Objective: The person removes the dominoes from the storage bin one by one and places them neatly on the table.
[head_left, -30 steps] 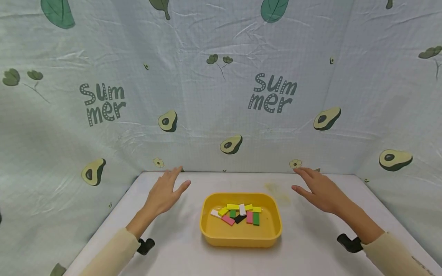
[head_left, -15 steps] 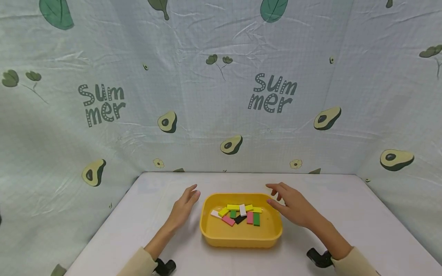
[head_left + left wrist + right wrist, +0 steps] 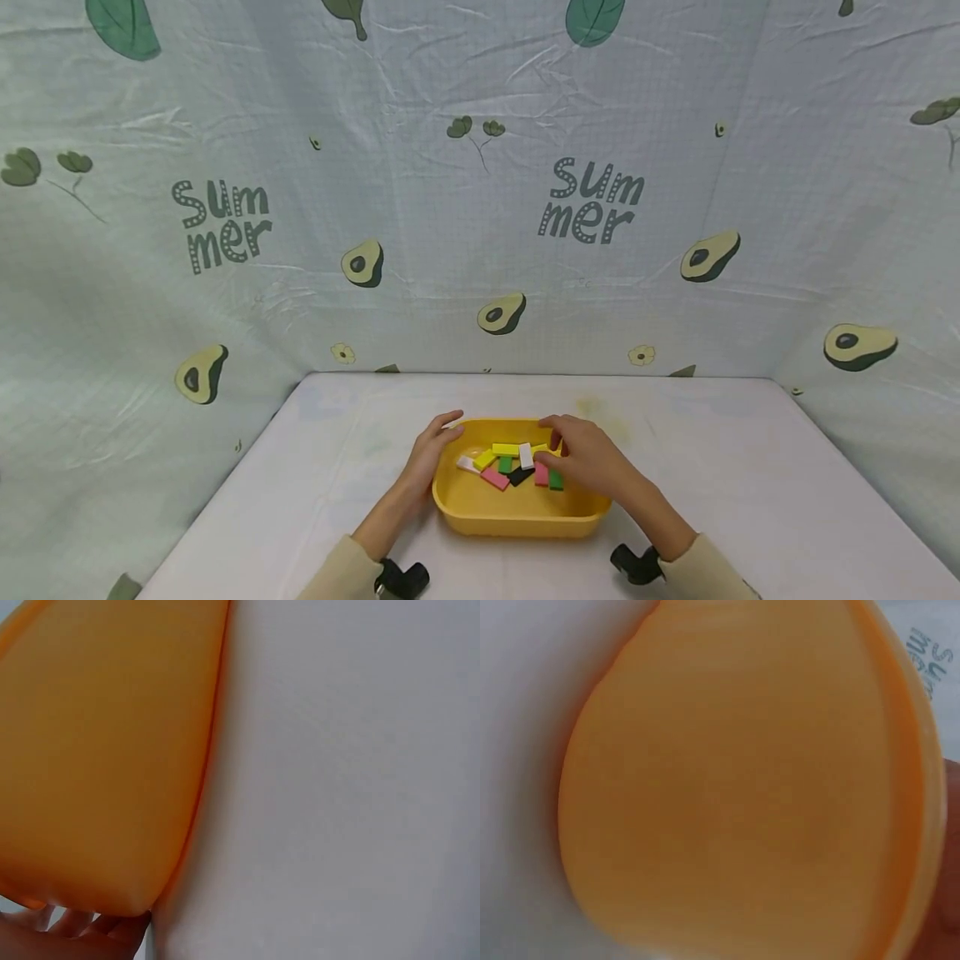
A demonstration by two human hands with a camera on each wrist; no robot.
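1. Left hand [image 3: 429, 454] rests relaxed on the yellow tray's [image 3: 517, 517] left rim, steadying it mid-table.
2. Right hand [image 3: 592, 458] is curled over the colored blocks [image 3: 517, 465] inside; can't tell if it's pinching one.
3. Looks like the picking step; next needs a clean single-block pinch.

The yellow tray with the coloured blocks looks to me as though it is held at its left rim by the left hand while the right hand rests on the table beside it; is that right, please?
Not quite: the right hand is over the yellow tray, at the coloured blocks, not on the table. The left hand is at its left rim, as the head view shows.
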